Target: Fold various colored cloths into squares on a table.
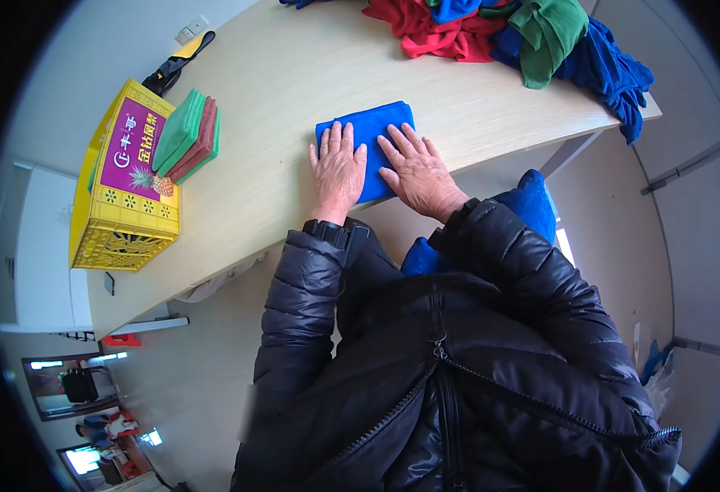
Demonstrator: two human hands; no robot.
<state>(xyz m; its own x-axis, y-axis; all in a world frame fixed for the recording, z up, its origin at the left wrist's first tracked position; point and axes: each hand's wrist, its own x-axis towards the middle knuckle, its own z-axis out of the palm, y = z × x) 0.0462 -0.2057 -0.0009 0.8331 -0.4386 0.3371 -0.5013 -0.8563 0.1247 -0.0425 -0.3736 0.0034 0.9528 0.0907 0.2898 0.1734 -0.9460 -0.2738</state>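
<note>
On desk [253,123], at left: yellow crate [102,217] with purple side panel; cannot make out contents. Just beside it: stack of folded cloths [186,138], green and red-brown. At desk's near edge: blue folded cloth [372,135], flat, far side crosswise, right corner slightly farther off; cannot tell long axis. Left hand [339,168] and right hand [417,168]: palms down on cloth, fingers slightly spread.

Bright, soft light, faint shadows, edges bowed (black rim)
</note>
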